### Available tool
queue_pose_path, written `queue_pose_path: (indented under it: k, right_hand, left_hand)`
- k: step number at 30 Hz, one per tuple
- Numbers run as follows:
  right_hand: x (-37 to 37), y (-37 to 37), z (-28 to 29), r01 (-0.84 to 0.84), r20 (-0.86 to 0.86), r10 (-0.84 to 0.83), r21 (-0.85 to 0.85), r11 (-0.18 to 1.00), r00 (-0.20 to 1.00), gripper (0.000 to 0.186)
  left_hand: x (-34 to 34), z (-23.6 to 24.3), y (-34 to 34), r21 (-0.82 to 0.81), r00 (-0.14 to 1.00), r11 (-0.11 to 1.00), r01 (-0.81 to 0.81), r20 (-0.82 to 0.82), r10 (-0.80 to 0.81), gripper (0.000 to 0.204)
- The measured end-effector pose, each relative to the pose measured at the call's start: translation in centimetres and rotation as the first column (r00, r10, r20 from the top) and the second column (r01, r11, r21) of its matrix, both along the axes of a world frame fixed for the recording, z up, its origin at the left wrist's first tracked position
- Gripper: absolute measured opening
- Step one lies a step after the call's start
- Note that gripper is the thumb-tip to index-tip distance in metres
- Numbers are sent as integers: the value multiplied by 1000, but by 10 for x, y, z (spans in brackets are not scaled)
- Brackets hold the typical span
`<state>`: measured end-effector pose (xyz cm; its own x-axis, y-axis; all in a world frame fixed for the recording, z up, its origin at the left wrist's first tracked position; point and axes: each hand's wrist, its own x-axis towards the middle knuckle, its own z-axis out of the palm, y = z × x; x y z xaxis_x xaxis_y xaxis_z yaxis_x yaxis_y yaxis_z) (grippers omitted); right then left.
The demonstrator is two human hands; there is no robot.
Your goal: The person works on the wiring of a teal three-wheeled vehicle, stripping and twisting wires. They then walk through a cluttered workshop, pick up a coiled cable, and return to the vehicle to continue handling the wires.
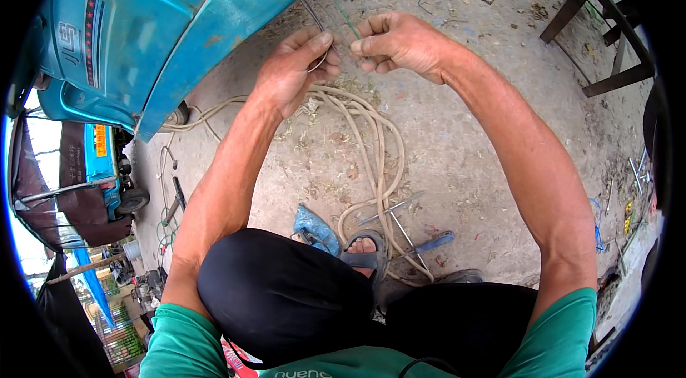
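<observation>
Centrally, two wires are held above the ground (471, 185), just beside the edge of a blue panel (236, 17). The left hand (294, 69) grasps a dark wire (312, 13) between thumb and fingers; the wire extends upward from the grip and bends below the thumb. The right hand (401, 46), thumb against forefinger, pinches a green wire (344, 15), which slants up and to the left. The hands are near each other but apart. Below them, a hose (381, 142) lies in loose loops. Left of the sandal (366, 259) is a blue bag (318, 230); to its right, a cross-shaped tool (407, 238). A dark stand (572, 10) occupies the upper right.
</observation>
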<state>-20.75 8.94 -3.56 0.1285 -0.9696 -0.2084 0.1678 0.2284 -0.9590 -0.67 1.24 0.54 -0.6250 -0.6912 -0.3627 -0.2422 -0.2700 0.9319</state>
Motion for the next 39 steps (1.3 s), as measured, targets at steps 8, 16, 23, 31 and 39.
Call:
queue_pose_path:
  k: [8, 16, 23, 31, 39]
  right_hand:
    - [4, 5, 3, 18, -20, -18, 1, 1000, 1000, 23]
    - [7, 6, 3, -29, -61, 30, 30, 999, 998, 21]
    - [8, 3, 4, -55, -107, 58, 30, 998, 993, 23]
    - [14, 5, 8, -60, -39, 60, 1, 998, 997, 23]
    - [13, 7, 11, -92, -92, 90, -11, 996, 992, 24]
  left_hand:
    - [-1, -1, 2, -31, 1000, 1000, 0, 4, 0, 21]
    - [-8, -4, 13, 45, 998, 998, -33, -55, 36, 20]
    - [-12, -9, 17, 95, 988, 993, -64, -132, 76, 26]
    - [-11, -10, 16, 162, 976, 987, -19, -210, 53, 33]
    - [-13, -11, 19, 181, 970, 983, 16, -240, 28, 31]
